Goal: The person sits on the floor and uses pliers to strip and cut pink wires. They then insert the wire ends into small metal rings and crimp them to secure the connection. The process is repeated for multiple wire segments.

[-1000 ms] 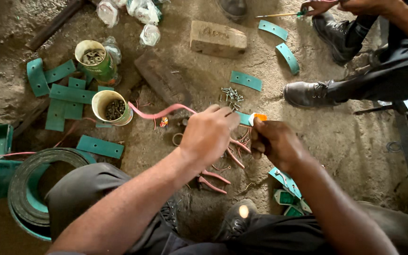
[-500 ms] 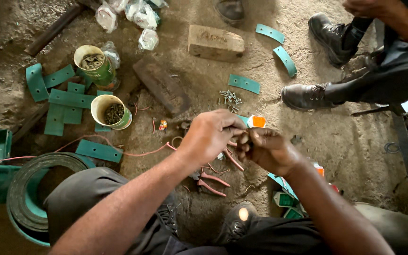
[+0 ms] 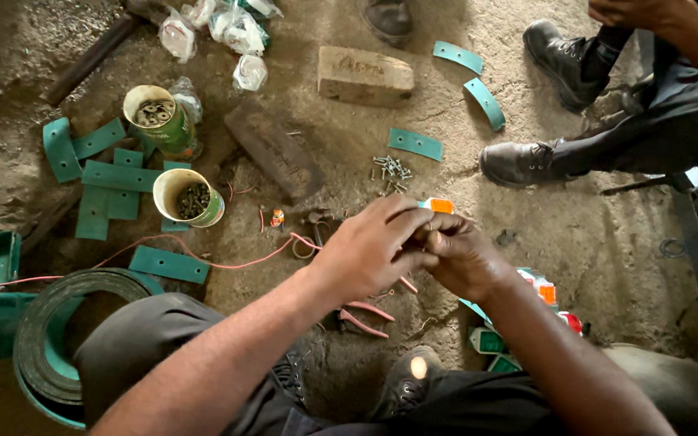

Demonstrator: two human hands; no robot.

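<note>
My left hand [image 3: 369,246] and my right hand [image 3: 466,258] meet fingertip to fingertip above the dirt floor. Together they pinch a small white part with an orange cap [image 3: 438,206], which pokes out above the fingers. A thin pink wire [image 3: 236,263] runs along the ground from the left and ends under my left hand. Pink-handled pliers [image 3: 365,315] lie on the ground just below my hands. What the fingertips grip exactly is hidden.
Two open cans [image 3: 191,198] [image 3: 155,117] of small hardware stand at the left among green strips [image 3: 119,176]. A screw pile [image 3: 391,171], brick [image 3: 365,77] and dark block [image 3: 272,149] lie ahead. Another person's boots [image 3: 527,161] are at the right. A coiled belt [image 3: 50,355] lies at the lower left.
My hands have closed together over the small part. The pink wire, earlier arched up by my left hand, now lies along the ground. The view has shifted slightly.
</note>
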